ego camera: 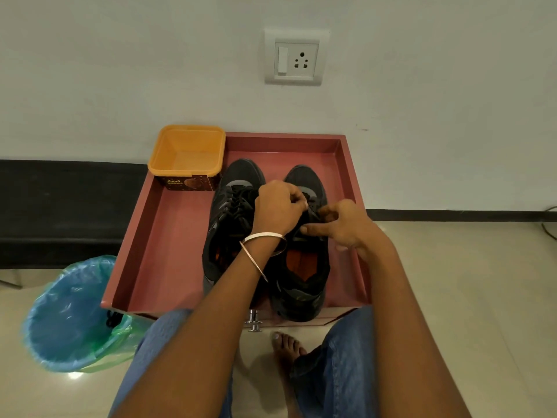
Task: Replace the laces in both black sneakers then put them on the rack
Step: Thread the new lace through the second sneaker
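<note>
A blue bin (69,315) stands near on the left. Two black sneakers (232,218) sit side by side in a red tray (156,236). Over the right sneaker (304,267), the left hand (278,208) and right hand (346,226) seem to pinch its black lace (313,214). An orange tub (187,155) sits in the tray's far left corner.

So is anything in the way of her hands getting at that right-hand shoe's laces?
Nothing visible is. Both the left hand and right hand are already on the right sneaker, fingers pinching its lace. The left sneaker sits beside it, and the orange tub stands off in the tray's corner.
</note>
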Demonstrator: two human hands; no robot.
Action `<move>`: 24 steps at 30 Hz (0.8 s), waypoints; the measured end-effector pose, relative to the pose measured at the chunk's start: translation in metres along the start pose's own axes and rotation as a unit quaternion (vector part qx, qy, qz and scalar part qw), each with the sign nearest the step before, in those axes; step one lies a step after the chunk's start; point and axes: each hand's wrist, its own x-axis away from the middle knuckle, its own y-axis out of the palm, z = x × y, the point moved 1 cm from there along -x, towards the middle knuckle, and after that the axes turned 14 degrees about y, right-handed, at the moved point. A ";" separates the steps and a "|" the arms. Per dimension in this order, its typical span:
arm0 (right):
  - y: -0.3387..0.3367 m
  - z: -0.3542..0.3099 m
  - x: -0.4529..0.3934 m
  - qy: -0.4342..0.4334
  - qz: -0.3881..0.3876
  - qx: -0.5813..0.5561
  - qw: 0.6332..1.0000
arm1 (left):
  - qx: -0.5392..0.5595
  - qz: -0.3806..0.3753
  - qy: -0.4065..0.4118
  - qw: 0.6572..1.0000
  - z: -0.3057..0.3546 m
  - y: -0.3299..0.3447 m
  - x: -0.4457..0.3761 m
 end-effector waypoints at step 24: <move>-0.003 0.004 0.004 0.022 -0.025 -0.065 0.997 | -0.097 0.045 -0.133 0.985 0.007 0.029 0.002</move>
